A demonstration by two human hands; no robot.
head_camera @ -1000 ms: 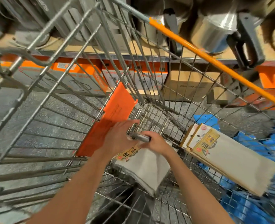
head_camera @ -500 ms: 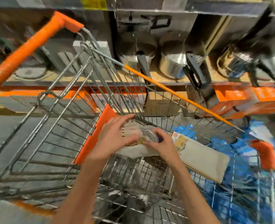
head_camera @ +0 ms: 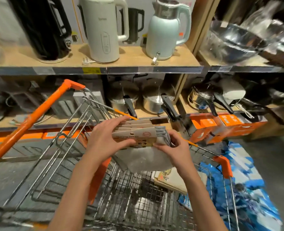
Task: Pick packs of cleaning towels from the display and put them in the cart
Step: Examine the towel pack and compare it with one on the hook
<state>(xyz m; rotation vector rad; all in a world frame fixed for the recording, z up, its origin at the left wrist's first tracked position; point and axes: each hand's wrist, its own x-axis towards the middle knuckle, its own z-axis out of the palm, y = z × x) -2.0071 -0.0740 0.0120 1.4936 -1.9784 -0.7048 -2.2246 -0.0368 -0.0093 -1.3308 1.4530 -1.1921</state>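
Note:
Both hands hold a stack of cleaning towel packs above the wire cart. The packs have brown card headers and grey-white cloth hanging below. My left hand grips the left end of the card headers, fingers spread over the top. My right hand pinches the right end where the grey cloth folds. One more towel pack lies in the cart's basket at the right, partly hidden under the held stack.
Shelves face me: kettles on the upper board, steel pots below, orange boxes at floor level. The cart's orange handle runs up at the left. Blue packaging lies right of the cart.
The hands have lifted the towel packs from low in the cart basket to above its rim. The view has tilted up from the cart to the shelves.

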